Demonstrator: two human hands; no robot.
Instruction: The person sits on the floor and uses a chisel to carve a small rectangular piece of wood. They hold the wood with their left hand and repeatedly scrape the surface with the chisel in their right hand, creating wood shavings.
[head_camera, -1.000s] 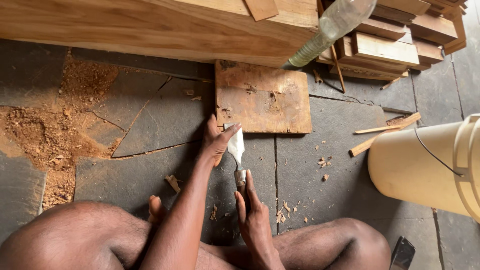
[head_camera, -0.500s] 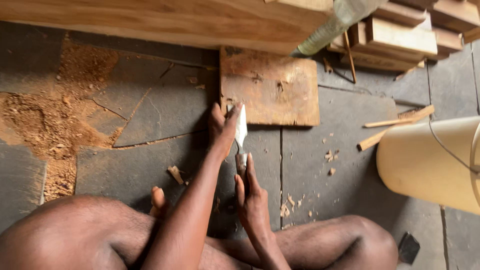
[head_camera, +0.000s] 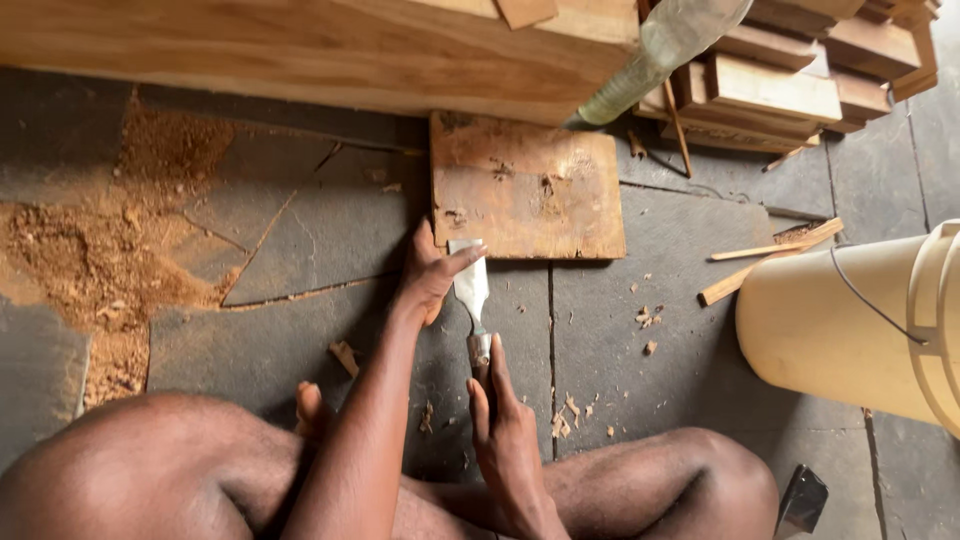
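your right hand (head_camera: 505, 440) grips the chisel (head_camera: 472, 295) handle; left hand (head_camera: 430, 280) fingers press its blade flat. keep it flat against the floor.

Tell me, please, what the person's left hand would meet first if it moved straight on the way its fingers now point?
Probably the flat wooden board: the left hand presses the chisel blade just short of its near edge, though depth is unclear.
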